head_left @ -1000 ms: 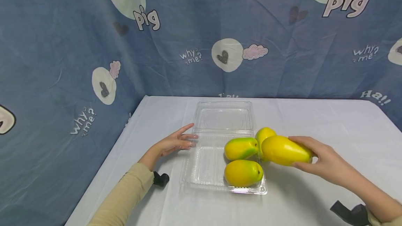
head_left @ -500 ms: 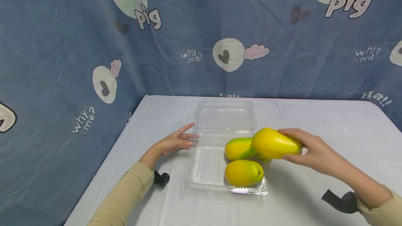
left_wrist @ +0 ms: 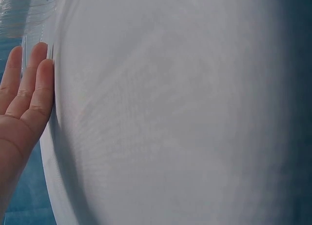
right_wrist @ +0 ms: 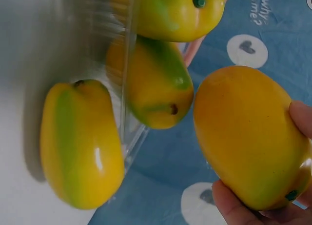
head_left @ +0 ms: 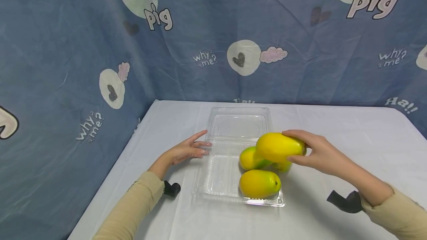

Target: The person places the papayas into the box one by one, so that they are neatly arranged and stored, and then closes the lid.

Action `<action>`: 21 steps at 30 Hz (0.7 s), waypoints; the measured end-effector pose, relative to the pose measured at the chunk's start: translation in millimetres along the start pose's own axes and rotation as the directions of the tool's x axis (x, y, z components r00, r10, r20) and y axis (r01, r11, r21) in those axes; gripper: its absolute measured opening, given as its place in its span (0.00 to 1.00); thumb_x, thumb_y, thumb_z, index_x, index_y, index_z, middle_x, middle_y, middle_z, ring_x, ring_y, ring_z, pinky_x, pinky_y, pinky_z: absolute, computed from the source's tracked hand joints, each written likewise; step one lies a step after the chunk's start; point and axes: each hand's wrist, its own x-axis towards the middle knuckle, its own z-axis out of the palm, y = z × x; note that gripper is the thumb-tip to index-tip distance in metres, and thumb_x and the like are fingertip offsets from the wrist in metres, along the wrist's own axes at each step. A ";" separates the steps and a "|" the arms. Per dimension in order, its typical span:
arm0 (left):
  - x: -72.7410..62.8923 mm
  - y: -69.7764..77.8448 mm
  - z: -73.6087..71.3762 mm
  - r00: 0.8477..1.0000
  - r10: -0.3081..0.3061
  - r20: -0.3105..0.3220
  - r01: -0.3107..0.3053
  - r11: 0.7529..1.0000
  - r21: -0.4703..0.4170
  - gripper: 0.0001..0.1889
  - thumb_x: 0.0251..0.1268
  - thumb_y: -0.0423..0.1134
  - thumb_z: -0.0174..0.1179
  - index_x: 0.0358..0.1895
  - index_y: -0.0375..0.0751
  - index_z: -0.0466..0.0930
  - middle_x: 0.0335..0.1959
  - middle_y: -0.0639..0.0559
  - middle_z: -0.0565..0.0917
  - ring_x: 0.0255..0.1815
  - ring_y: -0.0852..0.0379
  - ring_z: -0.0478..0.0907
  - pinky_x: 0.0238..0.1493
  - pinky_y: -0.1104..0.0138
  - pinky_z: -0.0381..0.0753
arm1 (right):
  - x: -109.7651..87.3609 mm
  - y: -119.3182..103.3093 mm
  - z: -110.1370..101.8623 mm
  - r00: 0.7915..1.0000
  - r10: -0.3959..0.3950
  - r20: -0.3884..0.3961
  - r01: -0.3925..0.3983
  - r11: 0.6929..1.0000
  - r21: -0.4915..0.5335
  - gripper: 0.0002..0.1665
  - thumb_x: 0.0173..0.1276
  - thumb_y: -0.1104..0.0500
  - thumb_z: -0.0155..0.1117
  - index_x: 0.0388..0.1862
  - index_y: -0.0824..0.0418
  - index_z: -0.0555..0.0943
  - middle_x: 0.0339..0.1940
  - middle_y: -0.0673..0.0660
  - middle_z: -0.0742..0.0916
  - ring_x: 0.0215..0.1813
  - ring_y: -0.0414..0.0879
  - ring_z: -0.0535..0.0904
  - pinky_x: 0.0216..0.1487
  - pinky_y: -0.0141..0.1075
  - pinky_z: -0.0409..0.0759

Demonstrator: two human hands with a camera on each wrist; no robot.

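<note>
Held item: smooth, glossy yellow mango-shaped fruit, raised above the right side of the clear plastic tray. The right hand has its grip closed round the fruit's right end, thumb on the near side, fingers on the far side. From the head view, the fruit overlaps two others; whether it touches them cannot be told.

Inside the tray, right half: a yellow-green fruit, farther off, and a second yellow fruit with a green tip, nearer; both lie on their sides. A green-striped yellow fruit lies outside, on the desk just beside the tray's right wall.

The hinged clear plastic lid lies folded back beyond the tray. Left hand: grip holds nothing, fingers extended and spread at the tray's left rim; contact unclear.

Outward: beige sleeves, black wrist straps, white cloth-covered desk, blue printed fabric backdrop.
</note>
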 end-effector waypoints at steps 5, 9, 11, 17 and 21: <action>0.0 -0.5 -0.4 1.000 -0.004 -0.003 0.004 1.000 0.000 0.45 0.58 0.35 0.60 0.73 0.56 0.39 0.68 0.37 0.59 0.63 0.42 0.67 0.60 0.54 0.66 | 9.9 -4.9 3.6 0.999 0.016 0.048 -0.018 0.999 0.029 0.33 0.56 0.59 0.68 0.60 0.64 0.70 0.56 0.60 0.78 0.49 0.49 0.76 0.47 0.31 0.76; 0.4 -1.1 -0.2 1.000 -0.006 -0.004 0.006 1.000 0.002 0.45 0.58 0.35 0.60 0.73 0.57 0.40 0.68 0.37 0.59 0.63 0.42 0.67 0.61 0.53 0.66 | 16.8 -6.3 7.1 0.997 0.015 0.071 -0.018 0.999 0.036 0.33 0.56 0.59 0.68 0.61 0.64 0.70 0.56 0.60 0.78 0.49 0.49 0.76 0.48 0.34 0.77; 0.4 -1.2 -0.3 1.000 -0.007 -0.005 0.007 1.000 0.004 0.45 0.58 0.34 0.59 0.73 0.57 0.40 0.68 0.37 0.59 0.63 0.42 0.67 0.61 0.53 0.66 | 19.7 -6.8 8.4 0.997 0.013 0.080 -0.016 0.999 0.036 0.33 0.56 0.59 0.68 0.61 0.63 0.70 0.56 0.60 0.79 0.48 0.48 0.76 0.47 0.35 0.77; 0.4 -1.4 -0.2 1.000 -0.004 -0.004 0.004 1.000 0.006 0.44 0.60 0.33 0.58 0.73 0.56 0.39 0.68 0.37 0.60 0.63 0.42 0.67 0.60 0.54 0.66 | 26.5 -8.7 12.0 0.996 -0.002 0.090 -0.001 0.999 0.040 0.33 0.55 0.60 0.68 0.60 0.64 0.71 0.54 0.59 0.80 0.45 0.47 0.76 0.46 0.37 0.77; 0.4 -1.7 -0.5 1.000 0.002 0.001 -0.002 1.000 0.010 0.44 0.59 0.34 0.58 0.73 0.55 0.39 0.68 0.37 0.60 0.63 0.41 0.66 0.60 0.54 0.66 | 29.6 -9.5 15.2 0.996 -0.017 0.091 0.013 0.999 0.038 0.32 0.54 0.61 0.69 0.59 0.63 0.71 0.53 0.58 0.80 0.45 0.46 0.76 0.47 0.38 0.77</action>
